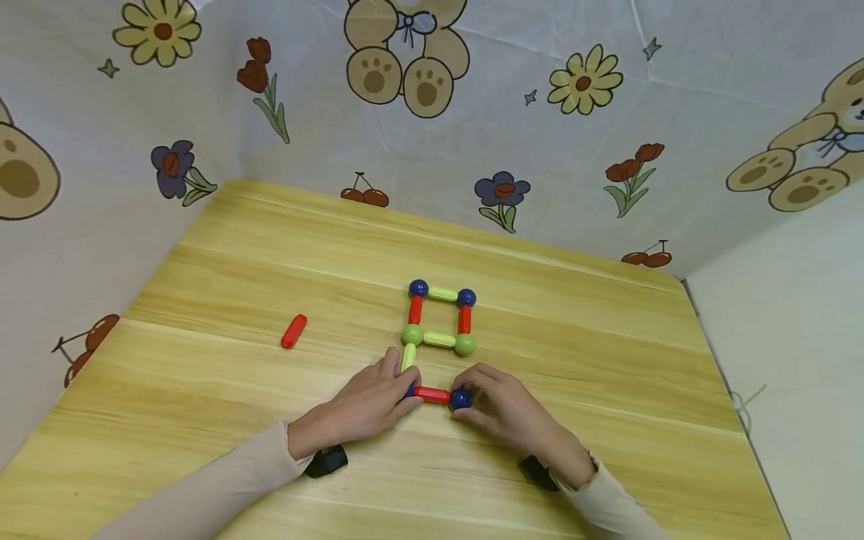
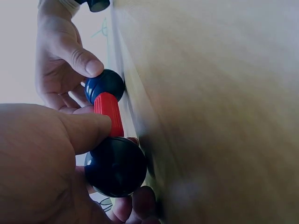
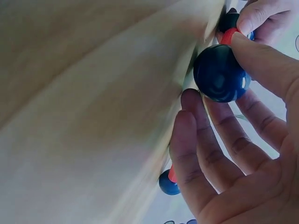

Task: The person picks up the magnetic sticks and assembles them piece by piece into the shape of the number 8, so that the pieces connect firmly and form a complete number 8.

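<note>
Magnetic rods and balls form a closed square with an attached branch. Its upper part has two blue balls, two green balls and red and yellow-green rods. A yellow-green rod runs down from the left green ball to a blue ball, partly hidden by my left hand, which grips it with the thumb by the red rod. At that red rod's other end sits another blue ball. My right hand holds this ball between thumb and fingers.
A loose red rod lies on the wooden table, left of the structure. A patterned cloth hangs behind the table and along its left side. A pale surface borders the right edge.
</note>
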`<state>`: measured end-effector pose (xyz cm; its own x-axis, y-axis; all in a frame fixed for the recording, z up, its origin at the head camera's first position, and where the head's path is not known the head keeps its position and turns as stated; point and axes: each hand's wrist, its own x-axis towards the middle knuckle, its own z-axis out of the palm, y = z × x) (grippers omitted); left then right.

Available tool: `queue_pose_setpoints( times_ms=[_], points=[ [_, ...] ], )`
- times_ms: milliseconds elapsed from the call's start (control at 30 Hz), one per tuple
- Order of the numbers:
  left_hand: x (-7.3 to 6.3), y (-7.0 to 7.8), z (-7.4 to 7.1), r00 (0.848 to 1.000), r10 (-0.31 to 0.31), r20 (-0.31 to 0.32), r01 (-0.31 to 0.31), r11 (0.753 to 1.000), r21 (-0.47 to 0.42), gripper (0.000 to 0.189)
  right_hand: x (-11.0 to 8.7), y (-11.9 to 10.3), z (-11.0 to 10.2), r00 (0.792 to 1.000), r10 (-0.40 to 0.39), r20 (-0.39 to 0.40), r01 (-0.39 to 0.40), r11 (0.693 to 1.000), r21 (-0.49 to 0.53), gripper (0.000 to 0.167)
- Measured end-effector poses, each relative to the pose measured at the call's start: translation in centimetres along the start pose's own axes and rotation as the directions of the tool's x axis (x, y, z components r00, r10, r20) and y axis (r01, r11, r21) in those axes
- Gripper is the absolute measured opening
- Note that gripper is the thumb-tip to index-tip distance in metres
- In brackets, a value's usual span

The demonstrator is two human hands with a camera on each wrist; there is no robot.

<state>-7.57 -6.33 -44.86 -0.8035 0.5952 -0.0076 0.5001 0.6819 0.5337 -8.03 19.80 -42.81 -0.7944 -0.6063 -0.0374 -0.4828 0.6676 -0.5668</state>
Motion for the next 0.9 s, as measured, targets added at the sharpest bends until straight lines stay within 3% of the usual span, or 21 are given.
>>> queue_pose_setpoints(
  times_ms=[233,433,600,733,900],
  points=[
    [-0.1,-0.1,-0.1,1.000,-0.001,-0.007,0.001,1.000,0.004,0.018,0.8,-0.4,-1.2,0.999,-0.036,0.007,0.037,0.998,-0.049,0.030],
    [0.0,-0.2,0.0,1.000,0.024,-0.017,-0.024,1.000,0.002,0.017,3.2,-1.8,-2.3,0.987,-0.162,-0.010,0.159,0.976,-0.152,0.026],
    [0.0,-0.3,0.0,0.998,0.064,-0.023,-0.063,0.997,0.037,0.019,6.7,-3.6,-2.8,0.953,-0.300,0.031,0.297,0.916,-0.270,0.022],
    [-0.1,-0.3,-0.1,0.997,0.072,-0.020,-0.070,0.995,0.066,0.022,10.4,-5.4,-2.8,0.921,-0.376,0.104,0.390,0.870,-0.302,0.023],
    [-0.1,-0.2,-0.2,0.996,0.078,-0.030,-0.076,0.995,0.069,0.019,15.3,-7.8,-2.2,0.896,-0.372,0.241,0.429,0.867,-0.256,0.024]
  ],
)
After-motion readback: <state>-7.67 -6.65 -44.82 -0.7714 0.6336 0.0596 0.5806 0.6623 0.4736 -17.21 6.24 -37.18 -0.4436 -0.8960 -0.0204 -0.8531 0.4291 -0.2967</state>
